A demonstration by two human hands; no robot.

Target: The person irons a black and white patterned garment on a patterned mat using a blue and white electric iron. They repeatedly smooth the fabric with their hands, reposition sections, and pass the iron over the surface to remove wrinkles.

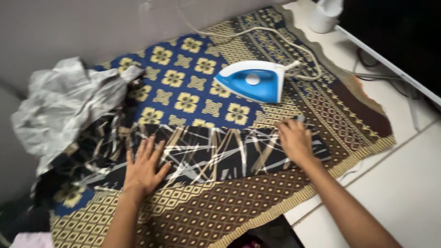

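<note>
A dark cloth strip with white and tan streaks lies flat across a brown-and-gold patterned mat. The left hand presses it with fingers spread and released; the right hand pins its far end, fingers curled, grasping nothing. Behind it a blue-and-white iron rests, with crumpled grey fabric to the left.

- The left hand lay flat, palm down, fingers spread and pointing away.
- The right hand reached further forward, palm down, fingers curled slightly.
- Both forearms were bare, extending from the lower edge.
</note>
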